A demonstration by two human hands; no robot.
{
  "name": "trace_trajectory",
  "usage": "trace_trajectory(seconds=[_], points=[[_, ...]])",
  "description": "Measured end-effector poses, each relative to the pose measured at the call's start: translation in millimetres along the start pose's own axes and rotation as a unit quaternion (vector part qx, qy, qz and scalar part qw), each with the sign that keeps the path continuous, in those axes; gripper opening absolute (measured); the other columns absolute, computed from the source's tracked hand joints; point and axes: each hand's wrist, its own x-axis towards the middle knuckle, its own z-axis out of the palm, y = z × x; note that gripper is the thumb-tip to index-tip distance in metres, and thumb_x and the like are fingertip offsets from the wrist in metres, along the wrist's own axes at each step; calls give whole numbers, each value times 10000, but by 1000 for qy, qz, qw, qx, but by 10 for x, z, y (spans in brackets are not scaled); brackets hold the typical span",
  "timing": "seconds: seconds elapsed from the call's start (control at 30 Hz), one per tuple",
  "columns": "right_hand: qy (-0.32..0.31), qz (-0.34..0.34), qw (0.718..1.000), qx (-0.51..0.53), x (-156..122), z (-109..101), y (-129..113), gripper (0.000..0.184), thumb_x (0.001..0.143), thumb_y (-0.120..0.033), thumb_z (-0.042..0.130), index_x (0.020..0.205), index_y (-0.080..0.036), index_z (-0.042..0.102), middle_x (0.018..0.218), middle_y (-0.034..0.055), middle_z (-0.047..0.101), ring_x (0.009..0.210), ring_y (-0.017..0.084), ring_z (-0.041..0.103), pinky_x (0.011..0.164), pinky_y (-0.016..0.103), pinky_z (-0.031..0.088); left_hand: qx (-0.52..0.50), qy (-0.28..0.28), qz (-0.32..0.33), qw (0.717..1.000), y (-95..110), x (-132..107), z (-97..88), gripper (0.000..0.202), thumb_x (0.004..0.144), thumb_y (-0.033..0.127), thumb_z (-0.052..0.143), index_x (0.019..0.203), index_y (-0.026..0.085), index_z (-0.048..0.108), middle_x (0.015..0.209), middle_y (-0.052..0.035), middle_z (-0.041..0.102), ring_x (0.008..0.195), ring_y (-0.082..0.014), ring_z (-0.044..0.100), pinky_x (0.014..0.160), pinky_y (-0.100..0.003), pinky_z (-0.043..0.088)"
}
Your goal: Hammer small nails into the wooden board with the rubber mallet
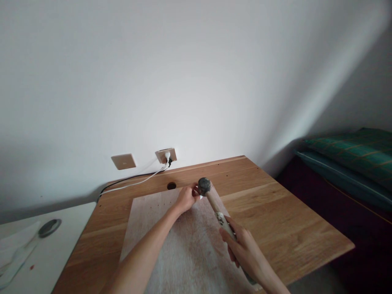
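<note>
The right hand (243,247) has its fingers clamped around the handle of a hammer (221,219), whose dark head is raised just beside the left hand (185,199). The left fingers curl next to a small white item (201,197); whether they grip it cannot be told. Beneath lies a pale board (183,253) on the wooden surface (266,208), near a far wall socket (160,156).
</note>
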Motion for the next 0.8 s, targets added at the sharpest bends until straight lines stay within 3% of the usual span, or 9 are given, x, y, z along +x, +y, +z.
trace_trajectory(seconds=[0.2, 0.63, 0.8], points=[[-5, 5, 1000, 2, -16, -4, -58, 681, 924, -588, 460, 1369, -84, 565, 463, -81, 539, 339, 130, 507, 343, 198, 397, -2, -8, 0, 1000, -6, 4, 3, 430, 682, -4, 640, 1065, 155, 751, 825, 2, 764, 655, -133, 632, 630, -217, 436], [1, 8, 1000, 8, -34, 15, -50, 688, 928, -582, 446, 1360, -56, 551, 432, -100, 496, 324, 117, 459, 342, 194, 372, 27, 1, -5, 1000, 20, -9, -6, 240, 701, 42, 696, 907, 160, 738, 729, 14, 709, 636, -136, 608, 624, -224, 416], [1, 10, 1000, 13, -21, 16, -40, 659, 919, -591, 456, 1314, -77, 580, 447, -91, 514, 335, 125, 491, 338, 195, 386, 32, 3, -4, 999, 3, -7, 3, 297, 690, 43, 697, 958, 162, 746, 688, 32, 686, 629, -139, 602, 621, -224, 411]])
